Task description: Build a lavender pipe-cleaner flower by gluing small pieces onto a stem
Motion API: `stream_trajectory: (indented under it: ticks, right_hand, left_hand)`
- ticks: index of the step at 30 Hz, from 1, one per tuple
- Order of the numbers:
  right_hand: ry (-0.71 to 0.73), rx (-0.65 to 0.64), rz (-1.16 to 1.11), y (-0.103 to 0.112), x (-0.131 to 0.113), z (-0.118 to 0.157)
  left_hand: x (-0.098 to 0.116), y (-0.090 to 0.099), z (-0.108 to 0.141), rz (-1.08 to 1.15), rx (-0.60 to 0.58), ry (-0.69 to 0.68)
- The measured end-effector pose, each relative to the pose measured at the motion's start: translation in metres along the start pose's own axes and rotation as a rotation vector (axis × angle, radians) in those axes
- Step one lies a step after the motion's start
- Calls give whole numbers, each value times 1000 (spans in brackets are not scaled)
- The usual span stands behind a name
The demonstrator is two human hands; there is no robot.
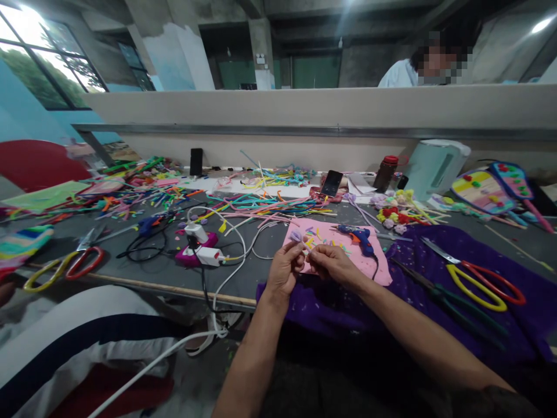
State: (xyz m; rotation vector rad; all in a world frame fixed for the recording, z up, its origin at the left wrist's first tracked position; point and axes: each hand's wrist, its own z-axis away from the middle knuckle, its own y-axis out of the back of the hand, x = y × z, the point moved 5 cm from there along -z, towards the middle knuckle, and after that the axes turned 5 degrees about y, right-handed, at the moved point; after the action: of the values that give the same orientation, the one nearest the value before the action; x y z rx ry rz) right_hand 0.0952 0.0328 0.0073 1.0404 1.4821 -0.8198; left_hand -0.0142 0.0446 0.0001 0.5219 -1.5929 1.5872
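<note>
My left hand [285, 268] is closed in a pinch on a small lilac piece [296, 237], which sticks up above its fingertips. Close beside it on the right, my right hand [329, 261] has its fingers pressed together near the same piece; whatever lies between those fingertips is too small to make out. Both hands are over the near part of a pink sheet [378, 268] strewn with small yellow and coloured bits. On that sheet, just beyond my right hand, rests a blue and orange glue gun [359, 235].
Red-and-yellow scissors [483, 278] and dark green-handled scissors [452, 302] lie on purple cloth [404, 255] at right. Left are a magenta power strip [195, 253], white cables and other scissors [72, 264]. Pipe cleaners [261, 203] lie behind. A co-worker's leg [104, 325] is at lower left.
</note>
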Motion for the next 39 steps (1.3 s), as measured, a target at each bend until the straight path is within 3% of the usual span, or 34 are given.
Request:
stream_trajectory:
  ticks: [17, 27, 33, 39]
  right_hand:
    - [-20, -76, 27, -6, -3, 4]
    - [-24, -96, 57, -7, -1, 4]
    - [52, -71, 125, -9, -6, 5]
    - [55, 6, 67, -4, -9, 4]
  left_hand:
    - [0, 6, -2, -18, 49, -89]
    - [-2, 8, -2, -58, 64, -75]
    - [-3, 9, -2, -12, 76, -76]
    - [-3, 2, 3, -14, -26, -14]
